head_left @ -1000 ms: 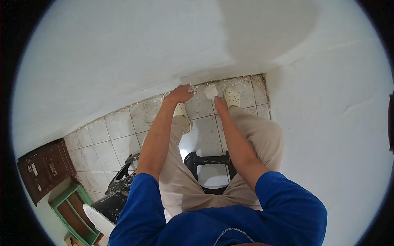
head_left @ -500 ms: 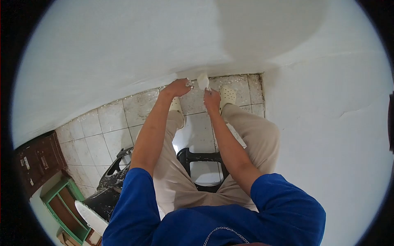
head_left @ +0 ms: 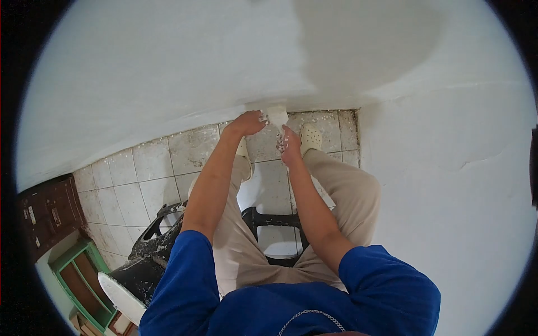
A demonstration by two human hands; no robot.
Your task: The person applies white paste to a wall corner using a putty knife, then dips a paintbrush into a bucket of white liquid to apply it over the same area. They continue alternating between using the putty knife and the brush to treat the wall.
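Observation:
My right hand [head_left: 290, 147] is closed round a putty knife whose pale, whitish blade [head_left: 277, 115] points at the foot of the white wall [head_left: 196, 61]. White paste is smeared on the fingers of this hand. Just left of the blade, my left hand [head_left: 249, 123] is bent inward with curled fingers, its fingertips close to the blade's edge. White bits cling to those fingertips too; what they pinch, if anything, is too small to make out. Both hands are low, above the tiled floor [head_left: 193, 148] where it meets the wall.
Cream clogs [head_left: 311, 138] stand on tiles flecked with white bits. A black plastic frame [head_left: 274, 217] lies between the legs. At left are a paint-spattered black object [head_left: 148, 246], a brown panel [head_left: 50, 218] and a green frame [head_left: 84, 280]. Another white wall [head_left: 448, 196] rises at right.
The putty knife's blade has turned to show its broad face and is nearer my left hand. Both hands appear slightly lower in view, and my left fingertips have come closer to the blade.

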